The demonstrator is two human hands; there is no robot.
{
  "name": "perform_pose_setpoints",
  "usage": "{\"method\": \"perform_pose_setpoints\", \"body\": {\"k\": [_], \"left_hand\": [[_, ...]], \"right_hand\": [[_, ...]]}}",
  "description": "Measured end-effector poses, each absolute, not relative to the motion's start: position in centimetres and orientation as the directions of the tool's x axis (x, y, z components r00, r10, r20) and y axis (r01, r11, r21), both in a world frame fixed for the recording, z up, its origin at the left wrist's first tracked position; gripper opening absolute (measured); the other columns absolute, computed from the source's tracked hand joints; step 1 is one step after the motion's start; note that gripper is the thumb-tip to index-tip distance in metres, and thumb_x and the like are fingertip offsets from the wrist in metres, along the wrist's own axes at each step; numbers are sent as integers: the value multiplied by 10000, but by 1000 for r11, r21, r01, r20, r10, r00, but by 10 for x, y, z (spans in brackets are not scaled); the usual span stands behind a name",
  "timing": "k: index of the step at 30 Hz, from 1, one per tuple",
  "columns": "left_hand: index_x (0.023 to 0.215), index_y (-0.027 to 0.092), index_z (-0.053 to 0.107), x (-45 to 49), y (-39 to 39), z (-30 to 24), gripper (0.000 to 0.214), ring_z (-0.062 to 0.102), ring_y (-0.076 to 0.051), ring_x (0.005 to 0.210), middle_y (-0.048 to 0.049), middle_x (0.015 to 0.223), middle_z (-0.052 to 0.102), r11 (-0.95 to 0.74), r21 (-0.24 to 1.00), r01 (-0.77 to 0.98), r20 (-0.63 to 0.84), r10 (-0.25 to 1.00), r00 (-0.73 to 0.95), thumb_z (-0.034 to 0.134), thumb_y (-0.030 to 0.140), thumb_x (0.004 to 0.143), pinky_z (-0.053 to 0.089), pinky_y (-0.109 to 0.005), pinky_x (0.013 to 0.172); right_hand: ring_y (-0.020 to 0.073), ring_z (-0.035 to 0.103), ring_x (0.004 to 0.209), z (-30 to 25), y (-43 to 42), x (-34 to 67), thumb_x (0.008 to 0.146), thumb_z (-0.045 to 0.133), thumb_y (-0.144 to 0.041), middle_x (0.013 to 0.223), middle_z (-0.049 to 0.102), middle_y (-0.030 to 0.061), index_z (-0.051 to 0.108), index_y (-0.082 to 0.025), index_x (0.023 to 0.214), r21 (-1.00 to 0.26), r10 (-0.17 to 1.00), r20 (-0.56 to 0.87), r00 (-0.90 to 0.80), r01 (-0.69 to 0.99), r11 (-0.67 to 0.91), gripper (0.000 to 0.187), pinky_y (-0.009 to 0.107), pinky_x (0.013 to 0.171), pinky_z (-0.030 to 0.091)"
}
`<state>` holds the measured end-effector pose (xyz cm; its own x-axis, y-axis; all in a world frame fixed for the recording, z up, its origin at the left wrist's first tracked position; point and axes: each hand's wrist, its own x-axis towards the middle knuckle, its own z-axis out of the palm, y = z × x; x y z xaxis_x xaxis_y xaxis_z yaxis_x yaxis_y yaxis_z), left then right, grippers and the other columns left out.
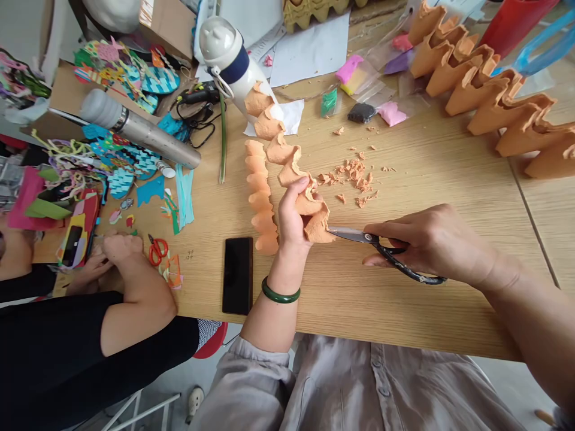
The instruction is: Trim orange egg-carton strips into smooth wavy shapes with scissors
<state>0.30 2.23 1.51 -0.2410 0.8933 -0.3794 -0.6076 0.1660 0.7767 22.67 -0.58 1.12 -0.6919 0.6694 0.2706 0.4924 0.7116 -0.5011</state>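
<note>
My left hand (294,214) is closed round an orange strip of egg carton (284,152), thumb on top, its row of cups stretching away from me. My right hand (417,242) grips black-handled scissors (350,234). The blade tips touch the jagged edge of the nearest cup, and the blades look nearly together. Left of my left hand, a second orange carton strip (260,197) lies on the table with its rounded bumps up. Small orange scraps (354,173) are scattered beyond the scissors.
A black phone (238,275) lies by the table edge. Farther off are a white bottle (238,66) and small bags of coloured clay (350,73). More orange carton strips (476,84) stand at right. A co-worker's hands (108,254) are at left, near red scissors (158,250) and a metal flask (139,129).
</note>
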Motion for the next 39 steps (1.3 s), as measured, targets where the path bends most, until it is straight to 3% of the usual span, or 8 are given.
{"method": "perform_pose_setpoints", "body": {"k": [6, 12, 18, 21, 26, 35, 37, 39], "left_hand": [[815, 189, 626, 3, 24, 16, 84, 454, -52, 526, 16, 746, 551, 187, 763, -619, -385, 900, -204, 674, 258, 815, 376, -200, 501], [793, 182, 615, 6, 24, 22, 109, 462, -53, 528, 17, 723, 557, 190, 768, -612, -407, 882, -237, 678, 264, 826, 407, -203, 534], [784, 183, 624, 6, 24, 21, 107, 499, -56, 535, 16, 722, 572, 196, 784, -589, -413, 874, -258, 663, 266, 840, 456, -207, 586], [776, 184, 635, 6, 25, 18, 84, 538, -67, 554, 5, 724, 595, 167, 805, -569, -379, 883, -278, 640, 235, 843, 491, -210, 608], [748, 196, 658, 4, 24, 8, 84, 643, -124, 736, -36, 826, 684, 51, 896, -441, -265, 858, -439, 668, 230, 824, 558, -234, 706], [823, 195, 687, 4, 23, -2, 77, 685, -157, 889, -9, 895, 694, -39, 929, -368, -186, 811, -555, 722, 251, 782, 549, -277, 838], [823, 195, 679, 3, 24, -2, 78, 680, -161, 885, -14, 891, 689, -8, 924, -383, -213, 820, -531, 719, 247, 780, 545, -281, 836], [810, 195, 668, 3, 24, 0, 83, 673, -163, 877, -16, 878, 679, 26, 921, -389, -238, 828, -507, 712, 257, 777, 540, -284, 836]], "right_hand": [[133, 593, 501, 7, -7, 225, 957, 635, -541, 642, 728, 30, 792, -192, 1133, -486, 670, 308, -675, 494, 721, 422, 297, 511, 256], [123, 453, 455, 4, -11, 221, 959, 529, -679, 542, 617, 23, 811, -182, 1019, -622, 713, 179, -678, 483, 616, 574, 297, 520, 261], [184, 563, 536, 8, -13, 219, 958, 475, -709, 674, 719, 60, 794, -256, 1073, -601, 757, 66, -650, 580, 550, 566, 317, 545, 276], [173, 513, 508, 9, -12, 218, 948, 489, -706, 638, 683, 51, 790, -260, 1051, -627, 774, 58, -630, 581, 519, 547, 317, 536, 268], [117, 340, 490, 10, -9, 216, 902, 523, -759, 526, 479, -14, 754, -214, 826, -793, 751, -80, -655, 499, 351, 597, 287, 514, 274], [98, 406, 430, 20, -10, 215, 836, 630, -747, 554, 497, -34, 745, -222, 817, -883, 684, -383, -621, 463, -74, 538, 262, 427, 288], [100, 408, 427, 20, -9, 216, 844, 605, -759, 551, 498, -29, 736, -220, 787, -880, 686, -360, -632, 475, -24, 558, 265, 439, 299], [106, 395, 440, 18, -7, 218, 873, 562, -754, 529, 500, -21, 739, -219, 775, -835, 748, -247, -616, 527, 158, 573, 274, 474, 293]]}}
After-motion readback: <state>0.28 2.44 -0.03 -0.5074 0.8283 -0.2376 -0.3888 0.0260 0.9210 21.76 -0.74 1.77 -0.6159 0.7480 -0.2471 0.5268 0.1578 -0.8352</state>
